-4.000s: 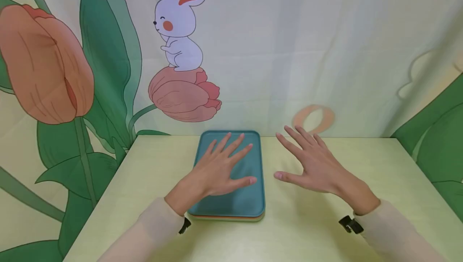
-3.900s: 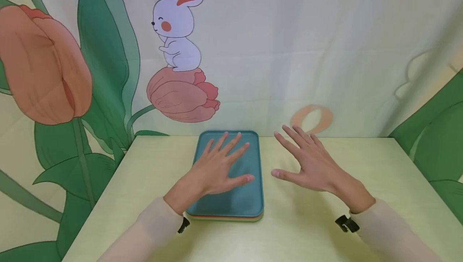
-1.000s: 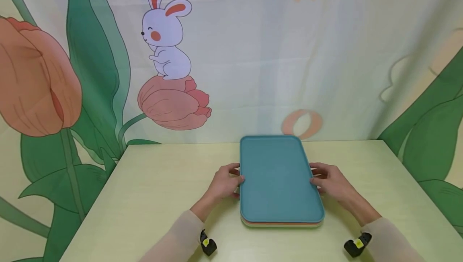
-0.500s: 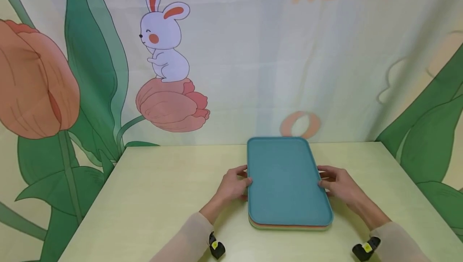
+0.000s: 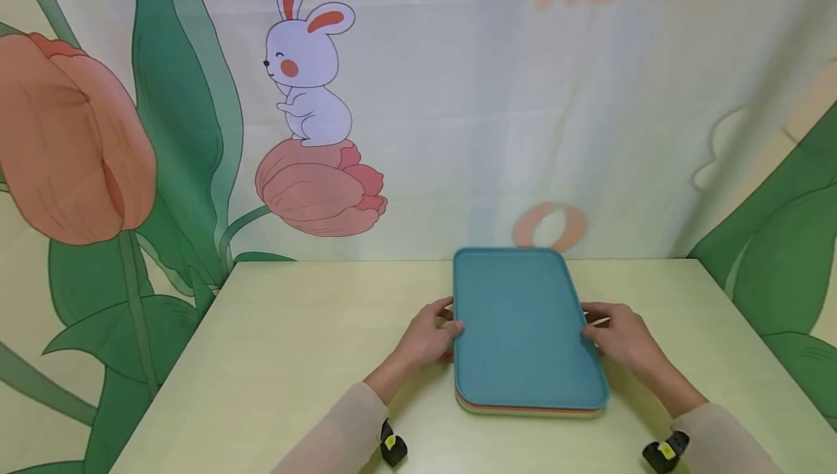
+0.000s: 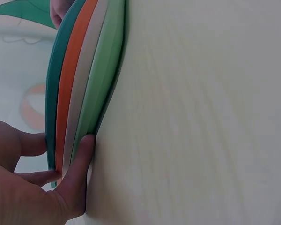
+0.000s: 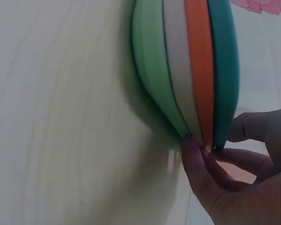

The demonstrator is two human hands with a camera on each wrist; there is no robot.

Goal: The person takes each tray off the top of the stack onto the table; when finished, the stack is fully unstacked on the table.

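Observation:
A stack of rectangular trays with rounded corners, the teal tray (image 5: 523, 328) on top, stands right of the table's middle. The left wrist view shows its layers edge-on: teal, then an orange tray (image 6: 68, 79), a pale beige tray (image 6: 83, 79) and a light green tray (image 6: 103, 65) lowest. My left hand (image 5: 425, 336) grips the stack's left side, thumb on the teal rim and fingers at the edges below. On the opposite side my right hand (image 5: 624, 332) grips it likewise; in the right wrist view a finger reaches the green tray's edge. Whether the stack touches the tabletop is unclear.
The pale wooden table (image 5: 314, 343) extends left and right of the stack. Behind it hangs a cloth backdrop (image 5: 458, 110) printed with a rabbit, tulips and leaves, close to the stack's far end. Black wrist devices (image 5: 394, 448) sit at both sleeves.
Four seconds ago both hands were spread, the left above the stack, the right beside it. Now they grip its sides, and the stack has moved right and turned slightly. The last half second shows little movement.

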